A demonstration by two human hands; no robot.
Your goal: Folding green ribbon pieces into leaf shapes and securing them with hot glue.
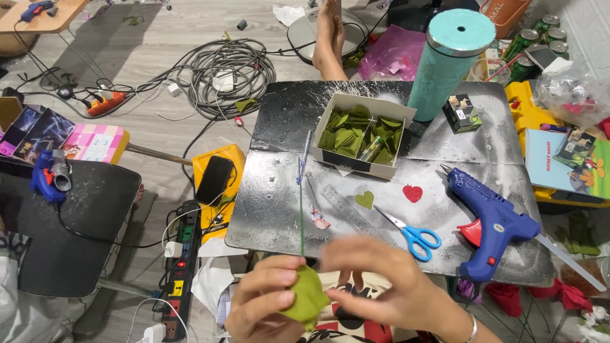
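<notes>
2 glue guns, 1 scissors

An open white cardboard box of green leaves stands mid-table, a small dark carton right of it.

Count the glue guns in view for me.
3. A big blue glue gun lies on the right of the black table, a second glue gun on the dark side table at left, a third glue gun top left.

We see a pale wood-plank floor strewn with grey cables, a dark scuffed tabletop, and a smaller black table beside it.
</notes>
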